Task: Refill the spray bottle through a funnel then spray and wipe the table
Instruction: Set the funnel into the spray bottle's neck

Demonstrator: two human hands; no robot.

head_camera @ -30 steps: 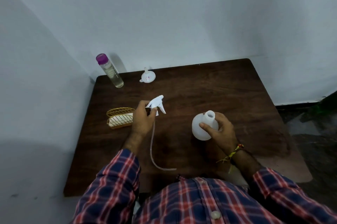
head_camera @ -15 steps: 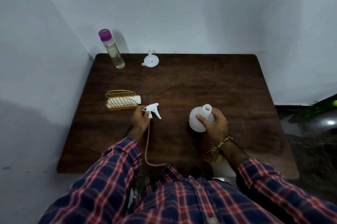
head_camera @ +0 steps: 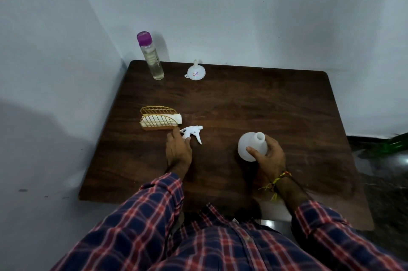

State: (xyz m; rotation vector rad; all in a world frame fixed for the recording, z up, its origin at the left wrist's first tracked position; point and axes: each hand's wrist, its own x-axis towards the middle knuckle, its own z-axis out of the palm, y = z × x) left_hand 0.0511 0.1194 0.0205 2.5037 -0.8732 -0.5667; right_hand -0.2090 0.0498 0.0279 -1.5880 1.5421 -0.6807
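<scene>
A white spray bottle body point(head_camera: 248, 147) with its neck uncapped stands on the dark wooden table point(head_camera: 254, 105); my right hand point(head_camera: 268, 155) is wrapped around it. The white trigger sprayer head point(head_camera: 191, 132) lies on the table just left of centre, with my left hand point(head_camera: 177, 149) resting on it, fingers around its base. Its dip tube is hidden under my hand. A small white funnel point(head_camera: 196, 71) sits upside down near the far edge. A clear refill bottle with a purple cap point(head_camera: 150, 56) stands at the far left corner.
A gold wire holder with white folded cloth or napkins point(head_camera: 160, 119) sits just beyond my left hand. Walls close in the table's far and left sides. Dark floor lies to the right, with something green point(head_camera: 397, 143) on it.
My left hand has lowered the trigger head to the table next to the wire holder. My right hand keeps its grip on the bottle. The camera has tilted, showing more wall.
</scene>
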